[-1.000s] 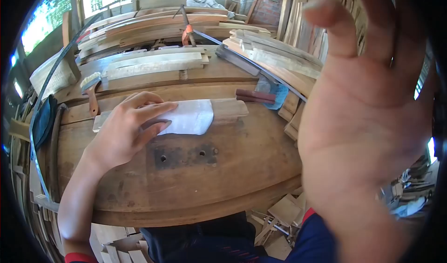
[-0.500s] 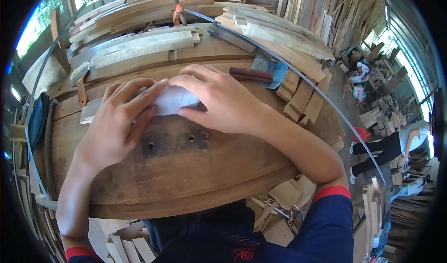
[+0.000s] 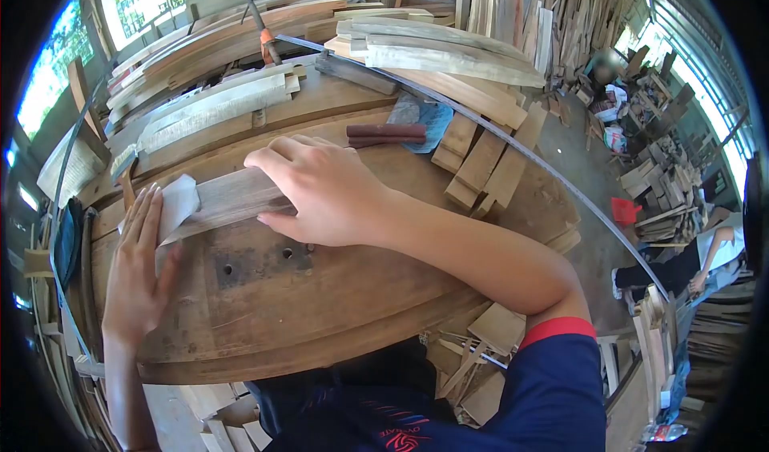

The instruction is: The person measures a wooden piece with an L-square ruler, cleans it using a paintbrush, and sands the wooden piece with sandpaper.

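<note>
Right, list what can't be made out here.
Head view, all items:
Right end of the wooden strip: hidden by the right hand.
Strip surface beneath the white sheet: covered by sheet and left hand.
Head of the co-worker: cut off by the dark right edge.
Lettering on the shirt: partly too small to read.

Wooden workbench [image 3: 264, 324], dark patch [image 3: 258, 268] with two holes; one wooden strip [image 3: 232, 200] thereon; one white sheet [image 3: 181, 200] over its left part, under flat left hand [image 3: 138, 264]; right hand [image 3: 324, 189] gripping strip further right; two dark red rolls [image 3: 384, 135], touching blue sheet [image 3: 435, 127]; stacked boards [image 3: 456, 60] behind
</note>
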A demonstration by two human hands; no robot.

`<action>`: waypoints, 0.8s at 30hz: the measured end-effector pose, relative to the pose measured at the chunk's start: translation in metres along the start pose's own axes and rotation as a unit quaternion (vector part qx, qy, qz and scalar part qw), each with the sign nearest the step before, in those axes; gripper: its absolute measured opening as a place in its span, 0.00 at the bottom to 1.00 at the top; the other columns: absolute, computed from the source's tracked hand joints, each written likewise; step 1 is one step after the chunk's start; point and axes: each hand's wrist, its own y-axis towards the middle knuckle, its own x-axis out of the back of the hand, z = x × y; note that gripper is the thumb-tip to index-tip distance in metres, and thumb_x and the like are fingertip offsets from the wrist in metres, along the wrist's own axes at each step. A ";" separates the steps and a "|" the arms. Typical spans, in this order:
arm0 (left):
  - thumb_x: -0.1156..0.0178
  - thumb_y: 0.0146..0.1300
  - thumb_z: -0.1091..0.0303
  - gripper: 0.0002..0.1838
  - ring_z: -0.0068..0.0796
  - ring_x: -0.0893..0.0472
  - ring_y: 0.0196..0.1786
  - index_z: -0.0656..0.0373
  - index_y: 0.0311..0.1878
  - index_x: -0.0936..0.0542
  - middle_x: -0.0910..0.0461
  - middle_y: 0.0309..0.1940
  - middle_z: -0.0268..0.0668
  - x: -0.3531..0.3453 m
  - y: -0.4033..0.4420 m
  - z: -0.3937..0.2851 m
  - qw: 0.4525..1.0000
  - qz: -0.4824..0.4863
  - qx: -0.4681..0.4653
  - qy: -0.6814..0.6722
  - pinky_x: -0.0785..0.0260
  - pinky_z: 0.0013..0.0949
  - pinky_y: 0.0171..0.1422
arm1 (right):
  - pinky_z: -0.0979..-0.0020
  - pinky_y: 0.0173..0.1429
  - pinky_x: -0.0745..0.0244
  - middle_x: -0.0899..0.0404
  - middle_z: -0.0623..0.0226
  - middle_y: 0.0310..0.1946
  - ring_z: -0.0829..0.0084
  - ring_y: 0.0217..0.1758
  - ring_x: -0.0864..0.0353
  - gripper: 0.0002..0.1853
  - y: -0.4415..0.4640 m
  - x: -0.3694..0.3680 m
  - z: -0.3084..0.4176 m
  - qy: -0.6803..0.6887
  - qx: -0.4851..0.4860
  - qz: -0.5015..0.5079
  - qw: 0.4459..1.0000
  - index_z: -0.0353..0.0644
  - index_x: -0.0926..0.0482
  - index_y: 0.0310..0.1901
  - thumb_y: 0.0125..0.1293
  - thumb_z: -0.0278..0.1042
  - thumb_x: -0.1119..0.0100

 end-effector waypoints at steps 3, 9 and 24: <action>0.38 0.72 0.60 0.44 0.62 0.44 0.86 0.74 0.83 0.43 0.40 0.82 0.64 -0.006 0.006 -0.027 0.997 -0.021 -0.072 0.006 0.52 0.54 0.90 | 0.52 0.62 0.19 0.20 0.50 0.58 0.49 0.58 0.16 0.35 0.000 -0.003 0.001 0.009 0.011 -0.008 1.000 0.37 0.26 0.68 0.63 0.44 0.26; 0.35 0.69 0.49 0.50 0.65 0.44 0.86 0.75 0.82 0.43 0.40 0.81 0.66 -0.005 0.013 -0.051 0.990 -0.020 -0.129 -0.059 0.54 0.53 0.90 | 0.50 0.71 0.23 0.31 0.39 0.69 0.42 0.66 0.21 0.46 -0.007 0.010 0.003 0.015 0.067 -0.001 0.998 0.28 0.34 0.75 0.63 0.49 0.29; 0.34 0.67 0.42 0.54 0.63 0.43 0.86 0.74 0.82 0.42 0.40 0.82 0.63 -0.004 0.010 -0.027 0.991 -0.017 -0.123 -0.046 0.54 0.54 0.90 | 0.49 0.70 0.24 0.30 0.43 0.69 0.40 0.66 0.22 0.38 -0.007 0.001 0.003 0.052 0.035 -0.015 0.998 0.33 0.29 0.74 0.75 0.56 0.38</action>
